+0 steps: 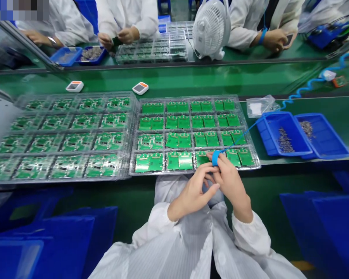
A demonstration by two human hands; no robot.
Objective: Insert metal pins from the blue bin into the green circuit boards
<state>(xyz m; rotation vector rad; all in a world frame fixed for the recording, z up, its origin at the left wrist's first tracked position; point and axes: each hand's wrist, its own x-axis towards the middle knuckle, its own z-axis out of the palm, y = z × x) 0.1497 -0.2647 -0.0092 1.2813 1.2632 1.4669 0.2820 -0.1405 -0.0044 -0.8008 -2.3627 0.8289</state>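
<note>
My left hand (pixel 194 190) is in front of my body at the tray's near edge, its thumb apart from its fingers. Its fingertips reach to the fingers of my right hand (pixel 230 177) and the lower edge of a blue wrist strap (pixel 215 158). That strap lies across the curled fingers of my right hand, partly covering them. A thin cord (pixel 244 132) runs from it toward the coiled blue cable (pixel 304 86). Under the hands is the right clear tray (pixel 193 130), holding green circuit boards in rows; one board (pixel 202 157) is partly hidden by my fingers.
A left stack of clear trays (pixel 130 128) holds more boards. Two blue bins (pixel 267 133) with small metal parts stand right, near a plastic bag (pixel 260 106). Behind are two small white devices (pixel 140 88), a fan (pixel 211 29), and co-workers' hands (pixel 128 35).
</note>
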